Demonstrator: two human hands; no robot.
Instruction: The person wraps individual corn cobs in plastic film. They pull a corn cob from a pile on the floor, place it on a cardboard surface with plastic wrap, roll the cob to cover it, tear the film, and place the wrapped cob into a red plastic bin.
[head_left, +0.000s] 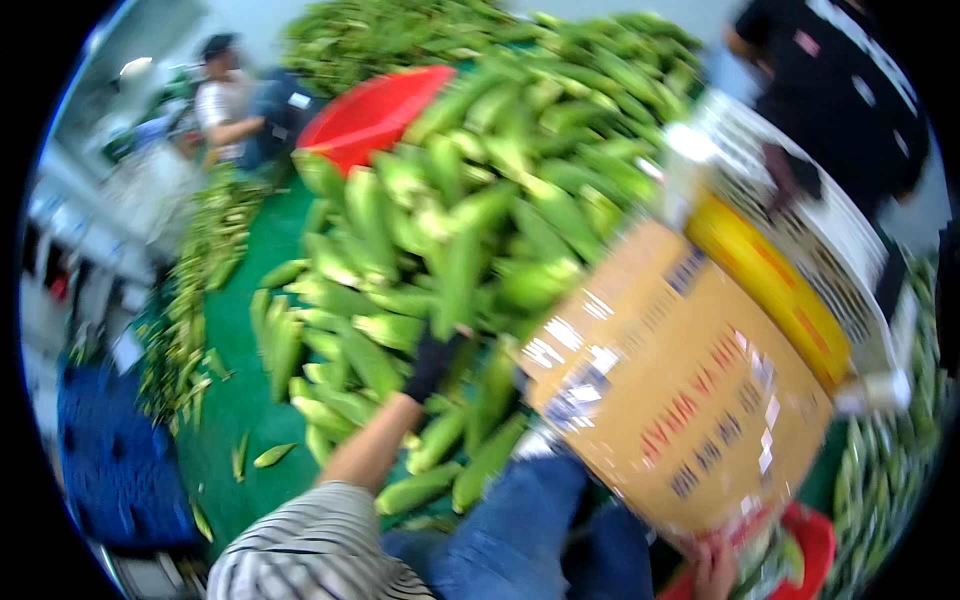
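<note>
A large pile of corn cobs in green husks (405, 247) covers the green floor before me. My left hand (437, 364), in a dark fingerless glove, reaches into the pile and grips the lower end of an ear of corn (459, 277). At the lower right, my right hand (712, 566) is by the bottom end of a taped cardboard box (675, 375), near clear and red wrapping; blur hides its exact grip. The box bears printed writing and lies beside a yellow roll-like object (769, 285).
A red basin (375, 116) leans in the pile. Another red container (814, 547) stands at lower right. A seated person (229, 112) is at upper left, a person in black (832, 90) at upper right. A blue crate (120, 457) lies left, near scattered husks (199, 300).
</note>
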